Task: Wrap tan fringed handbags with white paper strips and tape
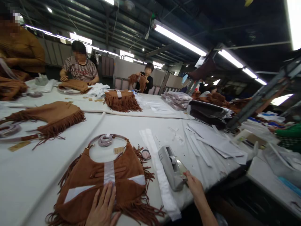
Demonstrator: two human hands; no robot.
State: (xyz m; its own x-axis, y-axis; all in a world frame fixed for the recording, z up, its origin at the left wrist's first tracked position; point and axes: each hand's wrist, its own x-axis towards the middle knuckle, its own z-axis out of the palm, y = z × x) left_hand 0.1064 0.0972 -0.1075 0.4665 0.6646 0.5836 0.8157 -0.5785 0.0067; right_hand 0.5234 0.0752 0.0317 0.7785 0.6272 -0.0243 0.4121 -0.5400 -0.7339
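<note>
A brown suede handbag (89, 169) with long fringes lies on the white-covered table in front of me. A strip of clear tape (109, 171) runs down its middle, and white paper (77, 193) shows under the flap. My left hand (103, 204) rests flat on the bag over the tape's lower end, fingers spread. To the right stands a grey tape dispenser (172, 172). My right hand (195, 186) is at its right side, thumb and finger pinched on the edge of the translucent tape (181, 168). A long white strip (160, 175) lies between bag and dispenser.
A wrapped strap coil (105, 140) and tag (118, 150) lie by the bag's handle. Other fringed bags (54, 116) (122, 100) lie farther off. White sheets (216, 141) and a plastic-wrapped dark bundle (209, 113) are at right. Several people work across the table.
</note>
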